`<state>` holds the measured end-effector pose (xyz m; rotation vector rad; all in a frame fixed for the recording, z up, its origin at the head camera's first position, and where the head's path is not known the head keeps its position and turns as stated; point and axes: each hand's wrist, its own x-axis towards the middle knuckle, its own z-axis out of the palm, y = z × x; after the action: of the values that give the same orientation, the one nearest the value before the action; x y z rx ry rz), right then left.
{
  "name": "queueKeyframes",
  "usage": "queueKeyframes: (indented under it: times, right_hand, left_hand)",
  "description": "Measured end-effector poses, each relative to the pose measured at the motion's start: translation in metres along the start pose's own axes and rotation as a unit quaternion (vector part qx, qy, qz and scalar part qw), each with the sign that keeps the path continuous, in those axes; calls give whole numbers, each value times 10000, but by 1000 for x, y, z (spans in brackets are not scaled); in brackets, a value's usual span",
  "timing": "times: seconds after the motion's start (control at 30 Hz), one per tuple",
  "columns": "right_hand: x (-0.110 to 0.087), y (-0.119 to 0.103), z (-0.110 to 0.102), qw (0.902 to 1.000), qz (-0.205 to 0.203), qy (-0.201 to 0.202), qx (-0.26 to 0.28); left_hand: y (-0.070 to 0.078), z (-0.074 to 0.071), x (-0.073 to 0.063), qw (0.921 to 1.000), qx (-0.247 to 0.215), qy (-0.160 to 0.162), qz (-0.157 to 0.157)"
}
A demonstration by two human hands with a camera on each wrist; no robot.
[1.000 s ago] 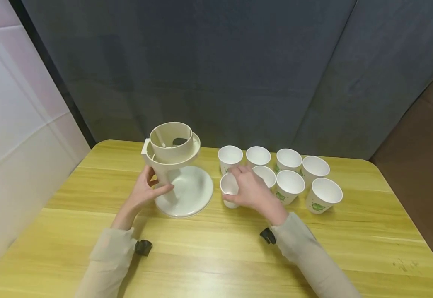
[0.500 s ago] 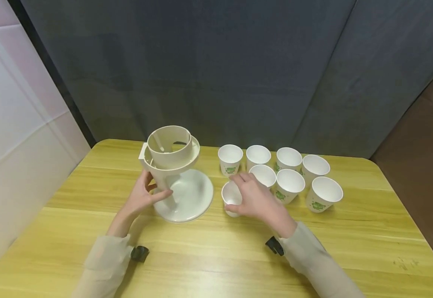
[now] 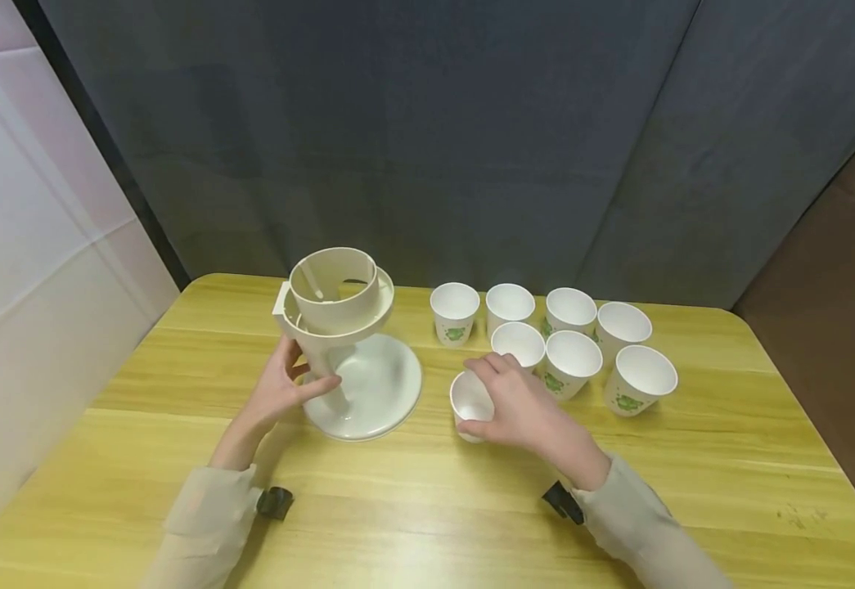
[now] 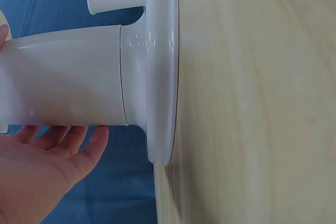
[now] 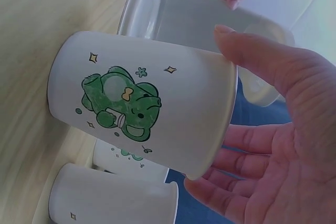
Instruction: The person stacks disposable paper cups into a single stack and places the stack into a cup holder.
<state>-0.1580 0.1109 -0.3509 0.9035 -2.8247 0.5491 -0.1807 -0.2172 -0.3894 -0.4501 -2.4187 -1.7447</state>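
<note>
My left hand [image 3: 277, 388] grips the column of a cream plastic stand [image 4: 63, 77], thumb on the near side and fingers round the far side. The stand has a wide round base [image 3: 390, 384] on the table and an open cylinder [image 3: 335, 307] inside a ring on top. My right hand [image 3: 526, 409] holds a white paper cup [image 3: 470, 401] by its rim, between thumb and fingers. A green bear print shows on that cup in the right wrist view. The cup is upright, right of the base and in front of the other cups.
Several more white paper cups [image 3: 571, 360] with green prints stand upright in two rows at the back right of the wooden table [image 3: 398, 507]. A dark curtain [image 3: 398, 147] hangs behind the table, with a white panel [image 3: 51, 245] at the left.
My right hand has brought the cup toward me and a little to the right, out of the front row. The stand in my left hand has shifted slightly toward me.
</note>
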Motion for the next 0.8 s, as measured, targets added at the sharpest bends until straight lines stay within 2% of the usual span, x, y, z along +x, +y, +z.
queueKeyframes:
  times: [0.27,0.57,0.7,0.8]
  right_hand:
    - [-10,3,-3,9999,-116,113,-39]
    - [-24,6,-6,9999,-70,134,66]
    - [-28,9,-7,9993,-202,263,149]
    - [-31,14,-8,9971,-405,598,251]
  left_hand:
    - [0,0,2,10000,-77,-38,6]
    - [3,0,0,10000,-77,-51,-30]
    - [7,-3,-6,9992,303,-172,-188]
    - [14,-6,-13,9937,1008,-372,-318]
